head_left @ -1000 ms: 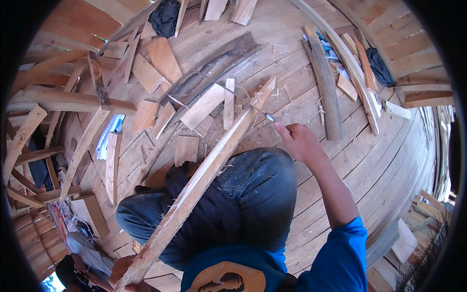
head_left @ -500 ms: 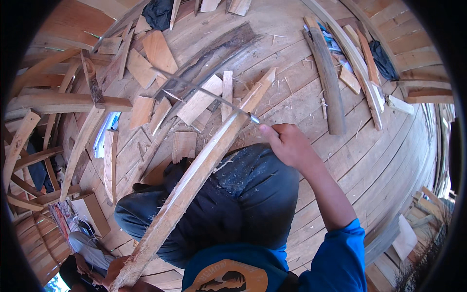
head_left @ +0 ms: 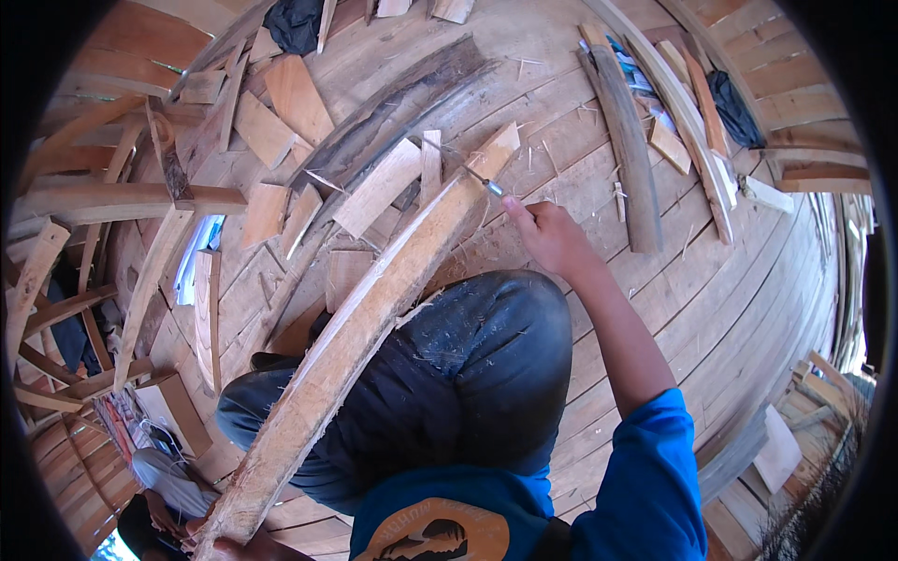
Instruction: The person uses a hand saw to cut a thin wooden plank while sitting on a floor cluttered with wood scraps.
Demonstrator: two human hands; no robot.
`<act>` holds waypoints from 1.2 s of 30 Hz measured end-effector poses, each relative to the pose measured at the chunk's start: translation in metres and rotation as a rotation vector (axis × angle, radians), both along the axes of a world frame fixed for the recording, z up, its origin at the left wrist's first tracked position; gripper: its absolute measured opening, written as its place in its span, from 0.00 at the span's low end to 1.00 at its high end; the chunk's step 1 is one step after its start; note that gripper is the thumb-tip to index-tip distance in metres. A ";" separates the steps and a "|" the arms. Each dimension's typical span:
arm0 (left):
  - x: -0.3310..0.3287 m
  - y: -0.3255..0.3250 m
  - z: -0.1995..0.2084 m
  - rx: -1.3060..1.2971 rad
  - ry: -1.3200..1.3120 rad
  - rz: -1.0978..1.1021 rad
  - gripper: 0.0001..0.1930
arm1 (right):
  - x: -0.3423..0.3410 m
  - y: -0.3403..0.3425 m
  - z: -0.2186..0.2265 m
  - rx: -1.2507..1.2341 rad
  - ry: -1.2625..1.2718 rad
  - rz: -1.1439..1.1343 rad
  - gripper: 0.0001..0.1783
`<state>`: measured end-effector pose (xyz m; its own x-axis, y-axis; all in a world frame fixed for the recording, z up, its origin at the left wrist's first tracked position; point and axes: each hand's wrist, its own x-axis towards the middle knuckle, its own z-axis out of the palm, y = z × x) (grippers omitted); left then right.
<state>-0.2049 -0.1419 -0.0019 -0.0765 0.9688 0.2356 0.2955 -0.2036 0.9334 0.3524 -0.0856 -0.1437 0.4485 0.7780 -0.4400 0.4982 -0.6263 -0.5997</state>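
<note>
A long, roughly hewn timber (head_left: 374,309) slants across my lap, its pale shaved edge facing up and its far end above the floor planks. My right hand (head_left: 550,234) is closed round the handle of a long-bladed knife (head_left: 493,187), which is mostly hidden in the fist. The thin blade lies across the timber near its far end, pointing to the far left; its tip is hard to make out. At the lower left edge my left hand (head_left: 232,548), partly cut off by the frame, grips the near end of the timber.
Several offcuts (head_left: 379,192) and a bark-edged slab (head_left: 402,103) lie ahead on the plank floor. Long boards (head_left: 627,159) rest to the right. Curved wooden ribs (head_left: 154,290) stand at left. Another person's grey-clad leg (head_left: 168,467) shows at lower left.
My right hand has shifted slightly up, and the blade has turned, so it looks much shorter. The timber has rolled a little, showing a broader face, and moved slightly left.
</note>
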 end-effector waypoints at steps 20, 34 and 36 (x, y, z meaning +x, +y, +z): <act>-0.007 0.007 0.009 -0.011 0.019 0.029 0.38 | 0.020 0.001 -0.021 -0.117 -0.108 -0.021 0.42; -0.009 0.007 0.008 -0.015 0.026 0.022 0.40 | 0.050 0.008 -0.039 -0.161 -0.064 -0.081 0.45; -0.011 0.003 0.005 -0.010 0.015 0.037 0.41 | 0.027 0.008 -0.031 -0.125 -0.019 -0.034 0.46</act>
<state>-0.2154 -0.1386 0.0035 -0.1086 0.9677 0.2273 0.3165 -0.1831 0.9308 0.3794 -0.0780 -0.1742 0.4825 0.7021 -0.5236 0.4858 -0.7120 -0.5070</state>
